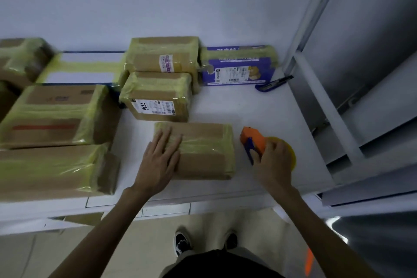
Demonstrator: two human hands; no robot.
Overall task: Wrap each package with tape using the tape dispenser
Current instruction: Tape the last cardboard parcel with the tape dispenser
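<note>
Nearest, below the front edge of the white worktop (259, 108), two dark shoes (182, 241) stand on the floor. Near the middle of this front edge lies a brown package (203, 153) with bands of yellowish tape over it. The left hand (158, 160) rests flat on its left part, with the fingers (168, 140) straight and a little spread. Just beside the package, toward the right edge, the right hand (274, 162) holds the orange and blue tape dispenser (252, 142), the fingers curled around it; its yellow tape roll (291, 153) shows behind the hand. At the left edge lie two large taped boxes (56, 115). Farther back, a labelled box (158, 97) lies in front of another taped box (164, 56). Beside that one, at the back edge, is a purple box (239, 65). A blue knife (274, 83) lies near the far right corner.
</note>
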